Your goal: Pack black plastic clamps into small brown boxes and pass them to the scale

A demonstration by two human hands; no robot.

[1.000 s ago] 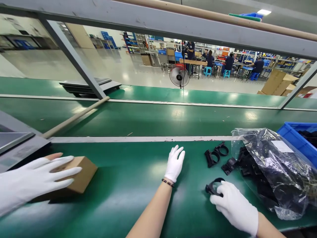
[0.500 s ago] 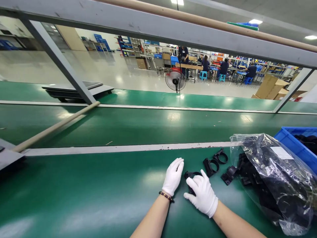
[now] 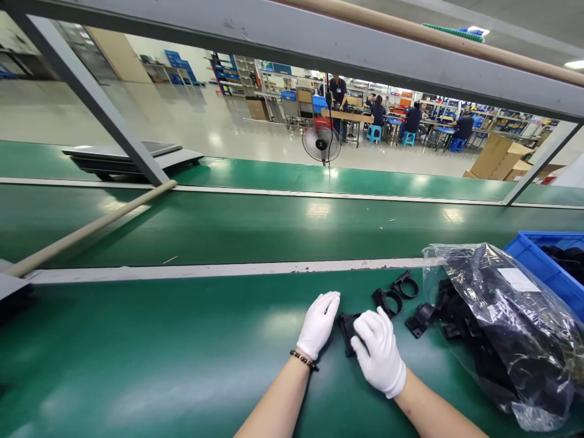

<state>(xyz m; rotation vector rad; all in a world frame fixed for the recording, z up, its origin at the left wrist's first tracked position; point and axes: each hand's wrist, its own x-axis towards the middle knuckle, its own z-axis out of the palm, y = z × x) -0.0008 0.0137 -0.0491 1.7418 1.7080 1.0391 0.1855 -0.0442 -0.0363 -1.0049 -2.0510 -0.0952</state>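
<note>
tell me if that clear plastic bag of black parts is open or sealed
Open. The plastic bag lies on its side on the green belt, its mouth facing left, with black parts spilling out toward the loose clips.

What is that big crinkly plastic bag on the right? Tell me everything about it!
The plastic bag is clear, shiny and wrinkled, lying on its side on the green table. It is stuffed with black plastic parts, and a few more lie on the table just outside its left end. A white label sticks on its upper side. Its far edge lies against a blue bin. Neither gloved hand touches it; the right hand is nearest.
</note>
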